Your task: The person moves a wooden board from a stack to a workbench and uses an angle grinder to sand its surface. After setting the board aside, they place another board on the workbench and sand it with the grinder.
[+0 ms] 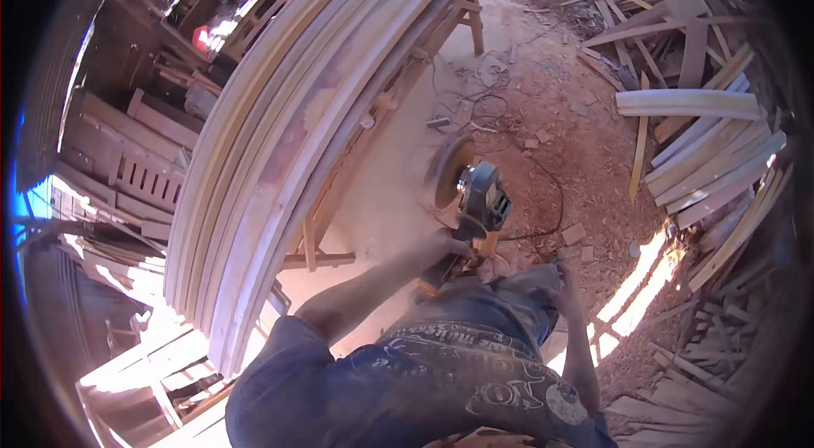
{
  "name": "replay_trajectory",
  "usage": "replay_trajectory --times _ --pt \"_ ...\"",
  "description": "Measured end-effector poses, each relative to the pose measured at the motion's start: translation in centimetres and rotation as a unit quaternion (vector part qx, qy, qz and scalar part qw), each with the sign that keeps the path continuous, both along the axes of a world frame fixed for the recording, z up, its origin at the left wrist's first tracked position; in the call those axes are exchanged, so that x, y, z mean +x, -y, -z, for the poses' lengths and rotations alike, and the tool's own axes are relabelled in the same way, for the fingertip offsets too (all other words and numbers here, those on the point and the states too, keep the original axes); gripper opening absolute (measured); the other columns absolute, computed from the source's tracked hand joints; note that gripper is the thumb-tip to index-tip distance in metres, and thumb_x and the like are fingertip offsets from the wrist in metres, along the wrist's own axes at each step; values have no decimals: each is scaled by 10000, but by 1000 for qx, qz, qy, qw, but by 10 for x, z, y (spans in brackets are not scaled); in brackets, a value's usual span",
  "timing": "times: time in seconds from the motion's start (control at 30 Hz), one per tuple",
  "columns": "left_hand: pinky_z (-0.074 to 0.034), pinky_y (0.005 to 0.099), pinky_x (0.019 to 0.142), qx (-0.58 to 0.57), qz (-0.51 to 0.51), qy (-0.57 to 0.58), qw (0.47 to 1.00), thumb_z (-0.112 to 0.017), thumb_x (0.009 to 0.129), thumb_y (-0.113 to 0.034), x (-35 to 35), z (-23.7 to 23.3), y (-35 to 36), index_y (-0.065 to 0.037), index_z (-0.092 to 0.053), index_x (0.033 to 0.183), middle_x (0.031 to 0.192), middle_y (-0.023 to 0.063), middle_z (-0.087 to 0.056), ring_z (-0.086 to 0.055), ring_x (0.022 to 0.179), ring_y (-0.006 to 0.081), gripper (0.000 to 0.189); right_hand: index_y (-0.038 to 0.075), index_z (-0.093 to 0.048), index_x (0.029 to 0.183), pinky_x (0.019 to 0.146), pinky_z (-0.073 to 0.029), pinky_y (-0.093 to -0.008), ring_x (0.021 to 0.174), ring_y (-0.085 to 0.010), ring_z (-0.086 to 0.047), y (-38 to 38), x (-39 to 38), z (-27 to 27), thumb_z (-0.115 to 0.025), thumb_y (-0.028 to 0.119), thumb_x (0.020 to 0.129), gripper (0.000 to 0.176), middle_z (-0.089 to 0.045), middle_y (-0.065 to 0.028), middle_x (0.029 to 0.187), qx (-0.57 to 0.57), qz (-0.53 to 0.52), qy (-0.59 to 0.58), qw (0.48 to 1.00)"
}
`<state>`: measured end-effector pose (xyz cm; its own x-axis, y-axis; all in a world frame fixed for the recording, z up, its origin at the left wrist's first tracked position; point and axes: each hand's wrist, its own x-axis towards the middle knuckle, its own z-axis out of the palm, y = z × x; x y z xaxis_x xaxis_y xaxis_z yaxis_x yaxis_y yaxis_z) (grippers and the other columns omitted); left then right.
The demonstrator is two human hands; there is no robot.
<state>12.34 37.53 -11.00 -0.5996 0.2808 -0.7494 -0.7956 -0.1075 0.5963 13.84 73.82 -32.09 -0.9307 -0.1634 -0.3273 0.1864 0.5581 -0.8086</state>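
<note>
My left hand [451,250] is closed around an angle grinder [483,198] with a dark head and a yellow-orange body, held low in front of my legs. Its round brown disc [451,172] faces left, towards a long wooden panel [280,143], and stands apart from it. The disc's edge looks blurred. Down by my thigh is my right hand [560,289], close to my dusty trousers; its fingers are too dim to make out. The panel has curved, moulded ridges and a reddish patch along its middle, and rests on a wooden stand [312,232].
A dark cord [555,194] loops over the dusty floor [585,147], among shavings and small wood blocks. Curved wooden pieces [716,155] are stacked at right, with scrap boards [653,24] piled behind. More timber [127,147] and shelving line the left side.
</note>
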Motion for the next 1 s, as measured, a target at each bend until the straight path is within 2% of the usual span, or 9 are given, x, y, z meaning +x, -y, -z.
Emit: replay_trajectory --times 0.13,0.23,0.27,0.33,0.53,0.6,0.77,0.9,1.0 --pt "-456 271 519 40 -34 -193 980 -668 773 -118 62 -74 28 -7 -663 940 709 30 -592 -573 582 110 201 8 -579 1231 918 -494 -380 1140 -249 -603 118 -77 -70 -894 234 626 719 -620 -189 1229 -127 -257 -9 958" --pt "-505 277 593 -124 39 -218 967 -696 773 -142 100 -161 66 -11 -677 980 778 31 -666 -629 660 105 246 0 -641 1118 834 -533 -359 995 -208 -675 140 -108 -166 -908 204 589 627 -694 -153 1086 -154 -373 94 910" --pt "-530 311 644 -229 10 -255 939 -709 775 -168 120 -159 75 -19 -687 989 803 55 -709 -675 696 148 262 -4 -651 1090 814 -538 -350 959 -197 -682 145 -107 -199 -906 195 593 593 -706 -137 1044 -130 -419 67 896" --pt "-539 365 661 -561 -84 -325 757 -698 769 -158 156 -148 48 -30 -707 961 790 97 -714 -692 705 232 231 -11 -670 1036 775 -548 -333 887 -176 -698 157 -98 -249 -901 177 602 526 -730 -106 960 -92 -492 3 866" --pt "-536 419 698 -521 -173 -38 835 -624 787 -223 229 -66 10 -44 -709 928 813 144 -702 -686 744 310 243 11 -618 998 520 -484 -307 574 -117 -567 149 -97 -146 -675 512 834 530 -582 -26 682 -106 -586 330 732" --pt "-532 430 706 -524 -228 -122 812 -603 791 -246 252 -52 -9 -31 -701 910 799 163 -692 -684 743 318 264 7 -615 1023 520 -481 -297 578 -108 -576 132 -85 -116 -639 477 871 495 -604 -32 682 -113 -579 376 715" --pt "-525 451 715 -562 -213 -103 793 -575 789 -239 309 5 8 -2 -674 854 775 203 -670 -670 743 364 264 10 -656 875 494 -455 -286 557 -106 -578 192 -23 -166 -627 431 874 423 -613 -38 645 18 -583 276 764" --pt "-520 455 772 -514 -241 -38 822 -614 761 -242 359 -48 88 -8 -678 875 825 217 -679 -665 802 384 268 11 -664 759 469 -426 -276 530 -103 -571 259 39 -177 -599 383 900 404 -599 -32 602 -7 -554 293 779" --pt "-520 454 795 -493 -268 5 828 -629 750 -247 423 -51 150 -14 -684 904 849 217 -686 -666 821 388 284 4 -670 776 484 -428 -272 537 -104 -572 343 114 -223 -565 331 920 372 -592 -33 594 178 -579 181 775"
